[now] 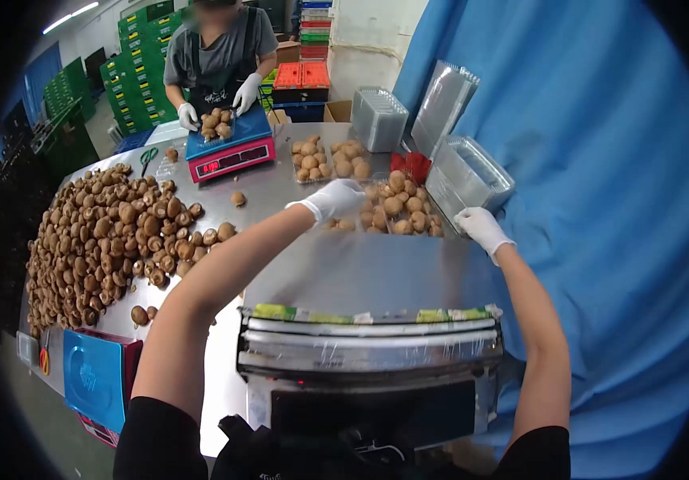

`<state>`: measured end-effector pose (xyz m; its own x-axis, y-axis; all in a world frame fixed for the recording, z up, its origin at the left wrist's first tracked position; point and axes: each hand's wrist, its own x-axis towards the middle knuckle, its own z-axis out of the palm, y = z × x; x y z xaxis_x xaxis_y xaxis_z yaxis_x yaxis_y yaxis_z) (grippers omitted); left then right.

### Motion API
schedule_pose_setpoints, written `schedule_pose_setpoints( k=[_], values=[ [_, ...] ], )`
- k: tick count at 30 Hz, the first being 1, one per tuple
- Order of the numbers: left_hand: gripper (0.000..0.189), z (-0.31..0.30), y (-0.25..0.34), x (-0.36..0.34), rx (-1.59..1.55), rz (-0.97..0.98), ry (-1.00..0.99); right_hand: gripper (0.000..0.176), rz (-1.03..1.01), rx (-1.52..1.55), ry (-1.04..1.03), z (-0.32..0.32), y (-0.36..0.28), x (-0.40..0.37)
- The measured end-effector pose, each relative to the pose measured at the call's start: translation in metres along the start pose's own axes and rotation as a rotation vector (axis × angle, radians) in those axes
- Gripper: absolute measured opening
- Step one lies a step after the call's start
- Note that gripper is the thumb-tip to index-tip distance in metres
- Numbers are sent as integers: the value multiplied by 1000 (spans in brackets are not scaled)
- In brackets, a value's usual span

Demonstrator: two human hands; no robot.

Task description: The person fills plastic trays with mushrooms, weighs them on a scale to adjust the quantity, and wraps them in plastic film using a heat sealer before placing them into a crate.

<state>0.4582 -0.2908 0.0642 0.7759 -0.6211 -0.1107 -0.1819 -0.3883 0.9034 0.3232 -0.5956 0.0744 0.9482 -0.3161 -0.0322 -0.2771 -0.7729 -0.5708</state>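
My left hand (335, 200), in a white glove, reaches over the table beside a clear tray of brown mushrooms (404, 210). Its fingers point right towards the tray's left side; blur hides whether they grip anything. My right hand (484, 230), gloved too, is at the right side of that tray, close below a stack of clear plastic trays (470, 178). Its fingers are curled in, and what they hold, if anything, is hidden. Two more mushroom trays (310, 160) (350, 158) sit just behind. Some mushrooms (341, 225) show under my left wrist.
A wrapping machine (370, 340) stands right before me. Loose mushrooms (100, 240) are heaped on the left, by a blue-topped scale (92, 376). Across the table, a gloved co-worker (218, 64) handles mushrooms on another scale (232, 156). A blue curtain (600, 224) hangs at right.
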Motion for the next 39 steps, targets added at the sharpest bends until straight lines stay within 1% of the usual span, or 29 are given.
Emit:
schedule_pose_setpoints(
  k=[2, 3, 4, 5, 6, 7, 8, 9, 10, 11, 13, 14, 15, 17, 18, 20, 23, 24, 25, 26, 27, 28, 29, 31, 33, 36, 37, 38, 39],
  values=[
    [29, 18, -17, 41, 157, -45, -57, 31, -2, -175, -83, 17, 24, 35],
    [30, 27, -31, 63, 213, -64, -79, 31, -2, -160, -90, 25, 35, 50],
    [30, 36, -55, 90, 357, 11, -162, 34, -63, -295, -163, 32, 44, 63],
    [29, 43, -66, 104, 402, 35, -183, 37, -126, -432, -233, 39, 53, 76],
    [28, 50, -76, 117, 446, 61, -203, 38, -33, -412, -307, 49, 63, 90],
    [28, 57, -87, 131, 490, 88, -222, 38, -36, -404, -313, 50, 60, 90],
    [27, 63, -99, 145, 445, 16, -261, 36, 12, -409, -347, 49, 57, 89],
    [27, 68, -108, 153, 436, -2, -265, 34, 61, -414, -382, 50, 55, 88],
    [27, 72, -117, 161, 427, -21, -269, 28, 205, -217, -473, 54, 57, 93],
    [28, 77, -126, 169, 418, -40, -273, 28, 204, -216, -480, 57, 58, 94],
    [28, 80, -125, 173, 460, -93, -242, 24, 242, 28, -532, 60, 57, 93],
    [27, 80, -125, 174, 474, -112, -232, 24, 242, 29, -537, 60, 56, 93],
    [27, 81, -127, 177, 545, -13, -256, 20, 252, 41, -570, 60, 54, 92],
    [27, 84, -132, 180, 613, 84, -278, 17, 259, 51, -606, 62, 51, 93],
    [26, 87, -115, 167, 640, 59, -192, 16, 254, 31, -625, 64, 50, 94],
    [25, 92, -104, 161, 661, 32, -101, 16, 245, 4, -644, 65, 46, 96],
    [24, 99, -93, 158, 596, -53, -110, 19, 204, -35, -583, 67, 45, 94],
    [20, 99, -69, 144, 385, -245, -93, 19, 203, 3, -586, 68, 47, 95],
    [21, 100, -56, 135, 168, -432, -74, 20, 201, 41, -589, 68, 47, 95],
    [22, 101, -60, 135, 125, -421, -30, 24, 220, 106, -566, 68, 48, 92],
    [22, 100, -69, 140, 120, -421, -23, 24, 214, 100, -568, 68, 46, 92],
    [22, 97, -75, 142, 488, -242, -32, 26, 229, 120, -573, 67, 45, 91],
    [23, 94, -81, 145, 590, -203, -65, 29, 244, 139, -578, 66, 43, 91],
    [24, 85, -72, 136, 796, -117, -120, 27, 236, 122, -592, 66, 39, 87],
    [25, 80, -58, 126, 349, -274, 36, 26, 242, 115, -631, 66, 37, 85],
    [25, 93, -96, 166, 294, -340, 58, 25, 245, 147, -602, 67, 36, 85],
    [25, 94, -96, 170, 258, -373, 48, 24, 249, 175, -592, 67, 38, 85],
    [26, 97, -99, 171, 238, -367, 89, 18, 270, 196, -563, 70, 42, 88],
    [26, 97, -98, 172, 233, -363, 92, 18, 268, 190, -561, 72, 45, 90]
  ],
)
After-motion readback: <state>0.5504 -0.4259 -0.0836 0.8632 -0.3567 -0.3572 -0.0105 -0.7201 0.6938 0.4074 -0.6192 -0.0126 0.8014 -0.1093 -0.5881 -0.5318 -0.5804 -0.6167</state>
